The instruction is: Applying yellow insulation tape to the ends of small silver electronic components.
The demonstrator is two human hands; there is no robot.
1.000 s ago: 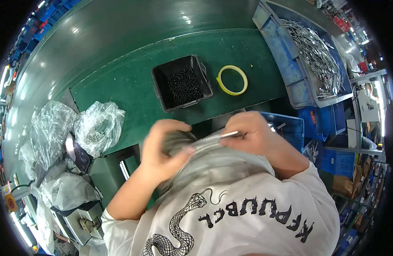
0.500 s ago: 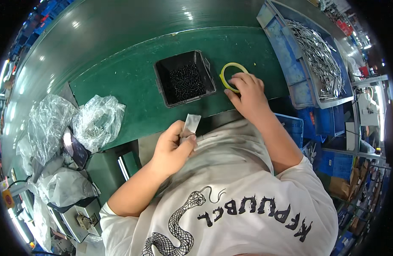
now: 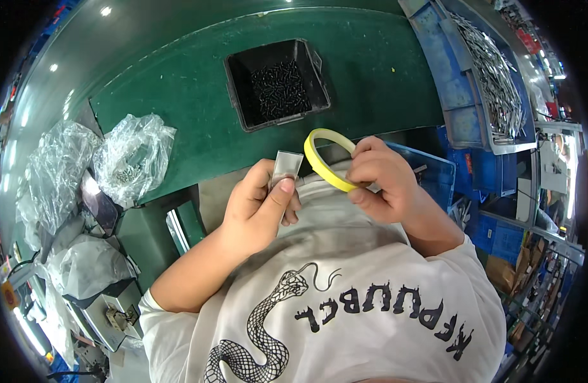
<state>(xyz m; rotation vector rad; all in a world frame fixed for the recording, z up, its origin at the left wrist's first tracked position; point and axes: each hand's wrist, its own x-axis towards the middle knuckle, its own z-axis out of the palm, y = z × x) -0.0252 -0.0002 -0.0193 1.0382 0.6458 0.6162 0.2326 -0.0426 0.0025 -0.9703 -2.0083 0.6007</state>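
Between the thumb and fingers of my left hand (image 3: 255,207) is a small clear plastic bag (image 3: 287,165), flat and rectangular, its upper part sticking out above the thumb. My right hand (image 3: 384,182) grips a roll of yellow tape (image 3: 326,167) by its right side, holding it raised in front of my shirt. The roll is a thin ring with a wide open middle. It hangs close to the bag, with a small gap between them. Beyond both hands, a black bin (image 3: 278,86) holds many small black screw-like parts.
A blue crate (image 3: 444,70) full of thin metal rods stands at the right. Clear plastic bags (image 3: 134,159) lie on the left of the green table (image 3: 166,83). A metal device (image 3: 112,313) sits at lower left, and a blue basket (image 3: 428,172) is beside my right arm.
My right hand has picked the yellow tape roll up off the table and brought it toward me, beside the bag. My left hand still holds the bag. The view has shifted slightly.
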